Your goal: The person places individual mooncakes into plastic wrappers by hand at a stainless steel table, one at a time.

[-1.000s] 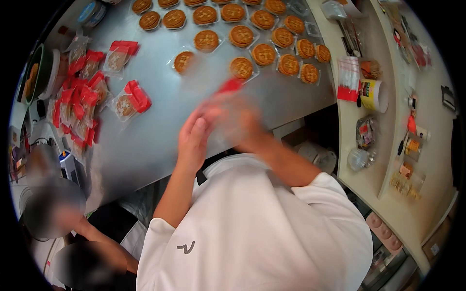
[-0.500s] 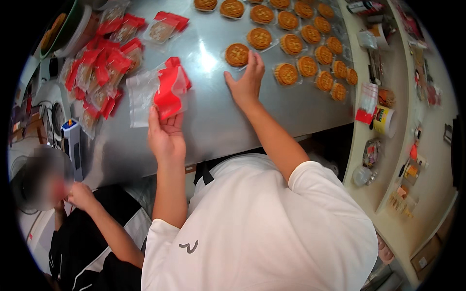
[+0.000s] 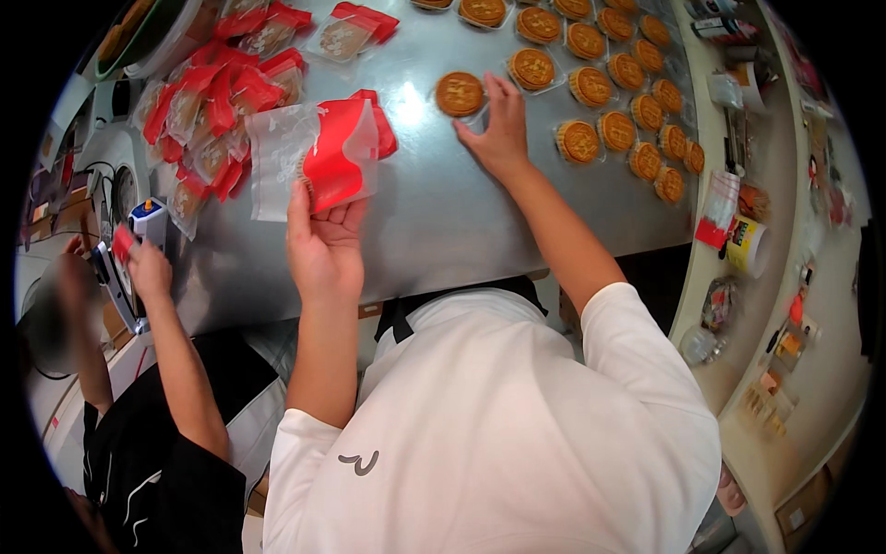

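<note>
A translucent, red-panelled bag (image 3: pixel 341 166) — curled; a round, golden-brown, embossed pastry (image 3: pixel 460 94) — lying flat to its right.

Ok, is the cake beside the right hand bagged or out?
Out. The cake shows a bare patterned top beside the right hand, while the red-and-clear bag is apart from it, in the left hand.

The bag (image 3: pixel 343 162) hides some fingertips of the left hand (image 3: pixel 328 249); whether the right hand (image 3: pixel 501 134) touches the nearest cake (image 3: pixel 460 94) is hard to tell; the top edge crops other cakes (image 3: pixel 431 3) and a bowl (image 3: pixel 148 42); the co-worker's far hand (image 3: pixel 74 272) is blurred; small shelf goods (image 3: pixel 769 403) stay indistinct.
</note>
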{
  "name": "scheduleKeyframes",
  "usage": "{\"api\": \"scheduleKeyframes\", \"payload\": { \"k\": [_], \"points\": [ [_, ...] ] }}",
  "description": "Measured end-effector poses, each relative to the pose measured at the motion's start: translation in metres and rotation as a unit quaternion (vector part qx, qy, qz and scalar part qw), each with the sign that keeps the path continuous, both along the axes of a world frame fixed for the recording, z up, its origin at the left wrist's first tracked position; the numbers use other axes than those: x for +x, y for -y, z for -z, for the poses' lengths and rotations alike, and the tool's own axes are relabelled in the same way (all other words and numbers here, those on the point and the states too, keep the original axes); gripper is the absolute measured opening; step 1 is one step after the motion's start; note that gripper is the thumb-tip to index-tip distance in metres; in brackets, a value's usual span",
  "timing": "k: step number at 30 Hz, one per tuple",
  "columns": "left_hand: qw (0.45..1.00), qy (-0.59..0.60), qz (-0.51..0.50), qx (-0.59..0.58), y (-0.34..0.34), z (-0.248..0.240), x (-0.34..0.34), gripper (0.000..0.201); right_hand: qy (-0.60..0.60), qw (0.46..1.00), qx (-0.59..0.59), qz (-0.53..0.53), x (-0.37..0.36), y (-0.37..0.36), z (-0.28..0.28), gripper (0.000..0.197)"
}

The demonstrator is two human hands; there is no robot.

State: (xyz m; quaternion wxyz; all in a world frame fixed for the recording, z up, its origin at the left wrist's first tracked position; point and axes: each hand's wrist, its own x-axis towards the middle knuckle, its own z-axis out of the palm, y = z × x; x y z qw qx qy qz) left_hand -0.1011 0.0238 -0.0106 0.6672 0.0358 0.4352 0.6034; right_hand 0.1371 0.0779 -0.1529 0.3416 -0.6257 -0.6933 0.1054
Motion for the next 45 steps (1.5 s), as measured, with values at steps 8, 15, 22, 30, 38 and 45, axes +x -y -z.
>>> {"api": "scheduleKeyframes", "payload": {
  "k": [8,15,22,30,38,45],
  "points": [
    [1.0,-0.02,-0.009,-0.014,0.0,0.004,0.009,0.029,-0.049,0.997,-0.023,-0.047,0.0,-0.018,-0.007,0.083],
    [0.999,-0.028,0.0,-0.016,-0.004,0.003,0.039,0.031,-0.158,0.987,0.02,-0.019,-0.029,0.058,-0.158,0.086],
    [0.998,-0.042,0.049,0.002,0.002,-0.016,0.082,0.034,-0.074,0.994,0.042,0.069,-0.001,0.058,-0.154,0.088],
    [0.995,-0.045,0.086,0.016,0.007,-0.016,0.094,0.033,-0.052,0.994,0.081,0.059,0.013,0.067,-0.148,0.09],
    [0.981,-0.08,0.166,0.063,0.006,-0.019,0.098,0.037,-0.213,0.97,0.022,-0.117,0.003,0.086,-0.157,0.101],
    [0.961,-0.112,0.242,0.07,0.011,-0.022,0.082,0.038,-0.266,0.935,-0.134,-0.193,0.018,0.076,-0.16,0.105]
  ]
}}
